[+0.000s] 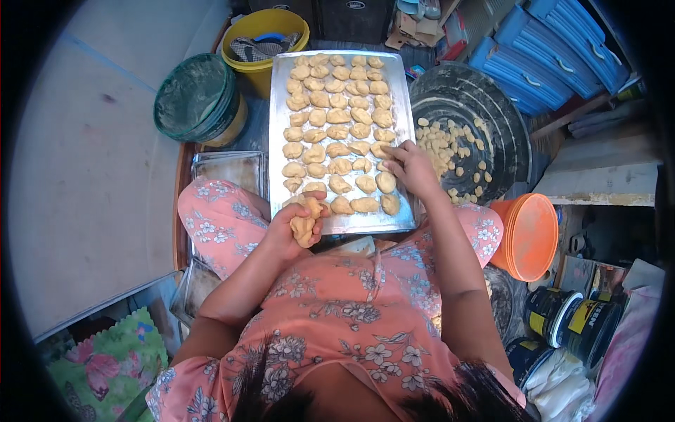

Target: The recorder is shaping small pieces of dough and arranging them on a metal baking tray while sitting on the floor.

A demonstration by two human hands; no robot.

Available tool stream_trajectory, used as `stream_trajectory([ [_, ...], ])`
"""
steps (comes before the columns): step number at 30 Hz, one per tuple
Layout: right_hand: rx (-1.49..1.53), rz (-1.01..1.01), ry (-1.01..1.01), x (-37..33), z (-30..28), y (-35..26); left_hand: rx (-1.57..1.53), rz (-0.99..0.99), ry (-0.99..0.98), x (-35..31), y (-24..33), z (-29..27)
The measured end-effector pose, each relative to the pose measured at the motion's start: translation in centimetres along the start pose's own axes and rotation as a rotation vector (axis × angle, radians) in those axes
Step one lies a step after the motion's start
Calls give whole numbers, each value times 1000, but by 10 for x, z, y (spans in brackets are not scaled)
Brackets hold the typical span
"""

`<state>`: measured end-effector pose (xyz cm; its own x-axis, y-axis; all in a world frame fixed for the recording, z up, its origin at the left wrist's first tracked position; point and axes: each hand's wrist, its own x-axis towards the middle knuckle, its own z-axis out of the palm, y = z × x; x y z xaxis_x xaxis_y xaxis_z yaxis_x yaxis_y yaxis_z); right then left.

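Note:
My left hand (290,228) is closed around a lump of pale yellow dough (304,231), held above the near left corner of a metal baking tray (280,65). Dough bulges out between the thumb and fingers. Rows of small, uneven dough pieces (338,131) cover the tray, which rests across my crossed legs. My right hand (413,169) reaches over the tray's right edge, thumb and forefinger apart. Its forefinger touches a dough piece (380,150) in the rightmost column; the thumb partly covers another piece just nearer to me.
Right of the tray, a wide black basin (503,116) holds many small dough bits (439,144). An orange bucket (534,235) stands by my right knee. Green buckets (193,95) and a yellow bucket (299,39) stand far left. Blue drawers (541,53) are far right.

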<state>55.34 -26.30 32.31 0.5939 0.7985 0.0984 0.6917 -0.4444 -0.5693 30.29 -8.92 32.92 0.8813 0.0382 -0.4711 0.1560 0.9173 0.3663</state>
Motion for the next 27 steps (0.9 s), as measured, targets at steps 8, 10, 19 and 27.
stream_trajectory([
  [8,117,37,47,54,-6,18,-35,46,-1,-1,1,-14],
  [10,47,31,1,72,-3,22,-42,43,-5,-1,2,-17],
  [19,7,60,128,149,0,41,-52,46,9,0,13,-17],
  [27,255,197,356,162,-13,12,-36,104,-57,4,15,-21],
])
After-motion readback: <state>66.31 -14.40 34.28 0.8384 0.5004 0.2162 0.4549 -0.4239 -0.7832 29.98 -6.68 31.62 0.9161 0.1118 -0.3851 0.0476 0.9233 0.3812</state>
